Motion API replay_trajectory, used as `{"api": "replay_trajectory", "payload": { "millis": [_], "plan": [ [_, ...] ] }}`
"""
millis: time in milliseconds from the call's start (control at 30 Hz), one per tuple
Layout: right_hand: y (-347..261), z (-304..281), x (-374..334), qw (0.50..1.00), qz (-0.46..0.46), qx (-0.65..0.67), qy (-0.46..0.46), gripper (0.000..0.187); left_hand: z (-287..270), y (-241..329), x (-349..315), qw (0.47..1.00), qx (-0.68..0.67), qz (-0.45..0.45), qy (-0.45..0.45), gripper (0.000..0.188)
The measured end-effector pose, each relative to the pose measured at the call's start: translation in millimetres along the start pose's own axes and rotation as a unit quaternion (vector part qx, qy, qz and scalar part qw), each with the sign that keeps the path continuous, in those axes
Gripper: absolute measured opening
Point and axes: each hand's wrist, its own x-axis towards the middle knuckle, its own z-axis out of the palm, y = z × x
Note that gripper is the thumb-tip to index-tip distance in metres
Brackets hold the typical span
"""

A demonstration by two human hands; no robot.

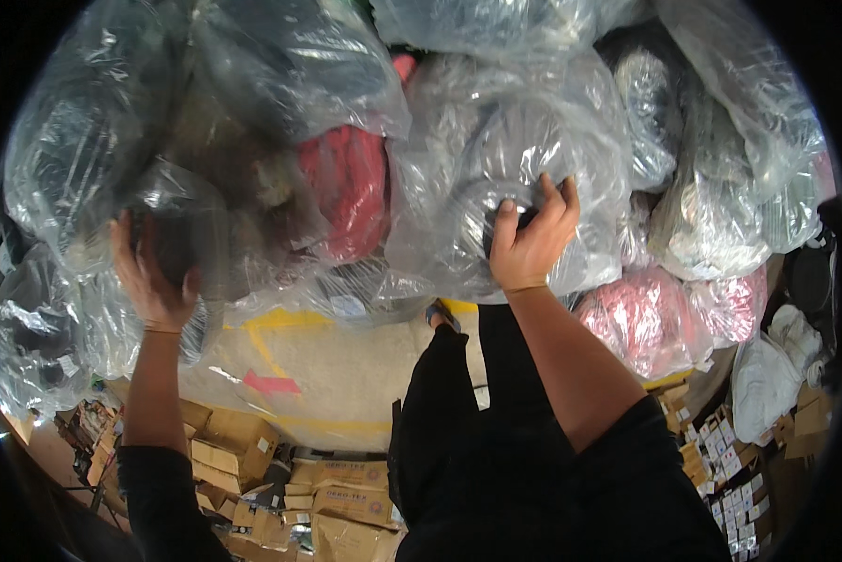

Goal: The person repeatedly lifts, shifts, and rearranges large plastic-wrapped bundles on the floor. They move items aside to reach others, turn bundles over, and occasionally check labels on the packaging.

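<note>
My left hand lies against a clear plastic bag with dark contents, its thumb and fingers spread apart. That bag is partly blurred. To the right, my right hand rests on a large clear bag of greyish contents, fingers bent and thumb held apart from them. A dark patch shows between that thumb and the fingers. Neither hand is visibly closed around the plastic. Between the two bags sits a bag with red contents.
More filled clear bags are piled across the far side, including one with pink contents at the right. Below lies a concrete floor with yellow lines and a red mark. Cardboard boxes stand lower left, small white boxes lower right.
</note>
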Motion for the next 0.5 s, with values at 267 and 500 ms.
{"api": "replay_trajectory", "payload": {
  "millis": [267, 500],
  "plan": [
    [1.6, -2.4, 0.6, 0.998, 0.008, 0.054, -0.009, 0.06, -0.8, 1.5, 2.5, 1.0, -0.003, 0.0, -0.022, 0.083],
    [2.1, -5.5, -1.5, 0.993, 0.037, 0.109, -0.02, 0.055, -2.4, 3.0, 4.8, 0.998, 0.003, 0.003, -0.055, 0.084]
  ]
}}
